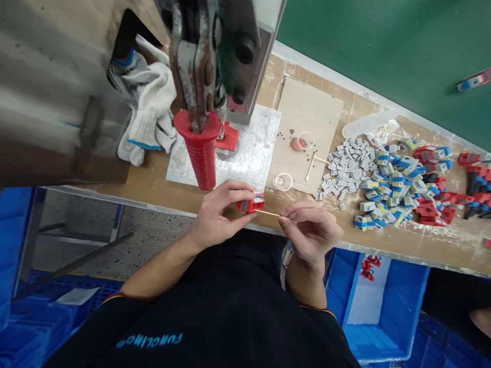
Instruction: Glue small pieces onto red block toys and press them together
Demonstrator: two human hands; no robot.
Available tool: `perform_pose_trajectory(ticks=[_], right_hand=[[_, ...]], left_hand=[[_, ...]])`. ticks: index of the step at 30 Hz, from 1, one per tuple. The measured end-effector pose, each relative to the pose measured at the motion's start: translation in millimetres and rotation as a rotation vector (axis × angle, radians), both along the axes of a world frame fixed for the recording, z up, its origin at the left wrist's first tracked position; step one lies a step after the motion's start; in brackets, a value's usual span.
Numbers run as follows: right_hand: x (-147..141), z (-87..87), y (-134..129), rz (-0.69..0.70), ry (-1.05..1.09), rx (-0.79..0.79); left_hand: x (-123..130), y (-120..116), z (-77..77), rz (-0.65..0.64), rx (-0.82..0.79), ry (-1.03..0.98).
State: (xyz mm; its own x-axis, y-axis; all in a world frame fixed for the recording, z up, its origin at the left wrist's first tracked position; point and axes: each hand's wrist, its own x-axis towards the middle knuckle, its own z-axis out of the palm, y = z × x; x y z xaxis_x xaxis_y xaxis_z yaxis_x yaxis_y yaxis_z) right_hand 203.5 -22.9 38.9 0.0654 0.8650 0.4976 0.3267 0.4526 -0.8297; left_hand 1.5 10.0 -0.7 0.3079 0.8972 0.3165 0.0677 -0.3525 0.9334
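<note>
Between the thumb and fingers of my left hand (220, 212) is a small red plastic part (250, 204) with grey and white on it. My right hand (310, 225) pinches a thin cotton swab (267, 212) by one end. The swab's other end meets the red part, and its tip is hidden there. Behind my hands, a clear cup (306, 140) sits by a reddish-brown stain on a cardboard sheet (307, 107). Another cotton swab (310, 167) lies on that sheet, near a clear ring-shaped lid (283, 182).
A press with a red handle (200, 158) stands over a metal plate (184, 168). White gloves (151, 102) lie to its left. Small grey pieces (355, 158), blue-and-grey blocks (397, 179) and red parts (433, 212) are heaped rightward. A blue bin (406, 306) sits below the table; another person's arm (481, 322) shows at right.
</note>
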Motion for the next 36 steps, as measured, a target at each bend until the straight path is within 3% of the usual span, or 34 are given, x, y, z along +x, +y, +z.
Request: perform_pose_trajectory(ticks=[25, 36], right_hand=[[3.0, -0.6, -2.7, -0.054, 0.072, 0.019], [3.7, -2.6, -2.0, 0.027, 0.066, -0.002]], left_hand=[[1.4, 0.9, 1.4, -0.004, 0.049, 0.006], [0.7, 1.8, 3.1, 0.000, 0.065, 0.010]])
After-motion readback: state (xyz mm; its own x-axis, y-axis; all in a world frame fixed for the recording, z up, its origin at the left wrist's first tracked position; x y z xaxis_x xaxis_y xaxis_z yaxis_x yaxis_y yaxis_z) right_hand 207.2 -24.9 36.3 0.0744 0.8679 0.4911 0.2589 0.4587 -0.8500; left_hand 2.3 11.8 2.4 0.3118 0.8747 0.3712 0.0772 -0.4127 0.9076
